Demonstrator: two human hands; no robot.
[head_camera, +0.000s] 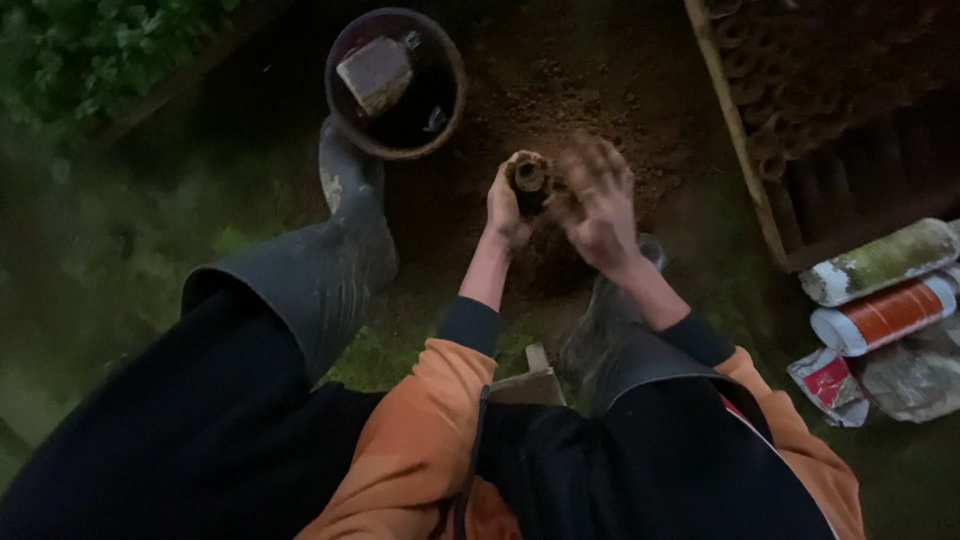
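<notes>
Okay, small soil-filled pot held upright over the dirt pile, both hands on the job.

From up here I see the soil mound (560, 90) filling the middle ground, with the wooden tray (735, 130) of packed dark tubes off to the right and a round bucket (345, 110) with a pale block inside at the top. Grey rubber boots (335, 250) frame the scene. Down to the hands: my view has the left hand (508, 205) wrapped snugly around the little pot (529, 178), long axis vertical, open mouth pointing straight up at the camera. It sits just above the soil, between both hands. The right hand (598, 205) is blurred beside the pot's rim, fingers loosely spread; whether it grips anything, I cannot tell.
</notes>
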